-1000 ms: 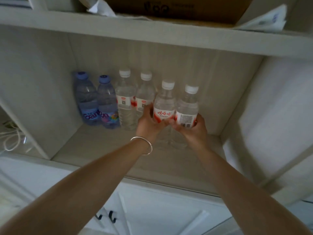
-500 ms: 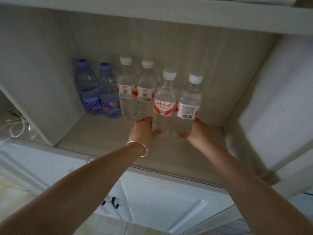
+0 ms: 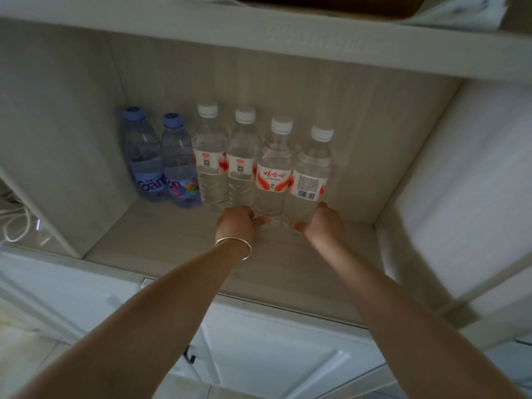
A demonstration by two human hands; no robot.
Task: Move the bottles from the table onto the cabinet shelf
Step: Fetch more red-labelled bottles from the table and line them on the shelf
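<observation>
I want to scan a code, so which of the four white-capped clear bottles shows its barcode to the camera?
The rightmost white-capped clear bottle, by the right hand: its label shows a barcode; the others' labels do not.

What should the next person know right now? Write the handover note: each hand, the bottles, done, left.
Left hand: at the base of the red-label bottle, fingers loosely curled; grip unclear.
Right hand: at the base of the barcode-label bottle; grip also unclear.
Bottles: six upright in a row on the cabinet shelf: two purple bottles at left, four clear with white caps.
Done: all six stand on the shelf.
Left: withdraw the hands; the table is out of view, so check it for more bottles.
</observation>
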